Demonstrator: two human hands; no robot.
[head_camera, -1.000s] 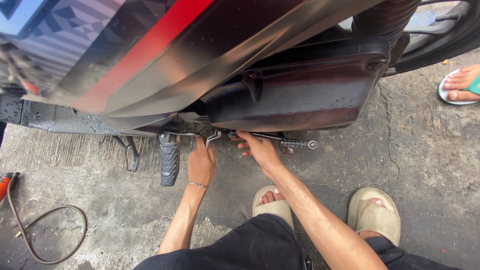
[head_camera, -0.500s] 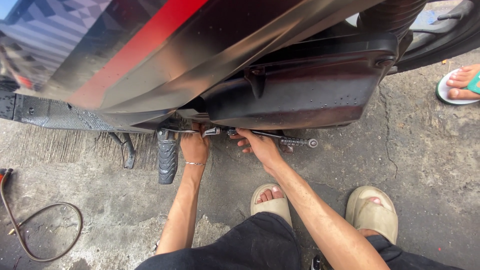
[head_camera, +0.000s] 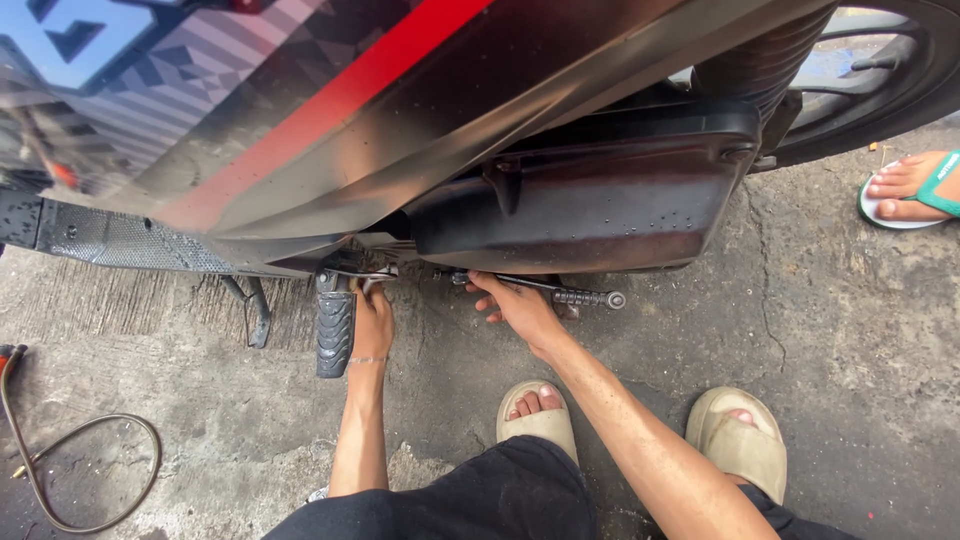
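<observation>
Both hands' fingers hidden under scooter (head_camera: 560, 200) | grip unclear | left hand (head_camera: 372, 325) beside footpeg (head_camera: 334, 335) | right hand (head_camera: 520, 310)

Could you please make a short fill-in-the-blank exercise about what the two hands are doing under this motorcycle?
1. The left hand rests beside the black ribbed ____, which hangs downward.
2. The right hand reaches the thin metal ____ with a ring-shaped end.
3. On the ground at far left lies a looped ____.
4. The person wears beige ____.

Missing words: footpeg; rod; hose; sandals
</observation>
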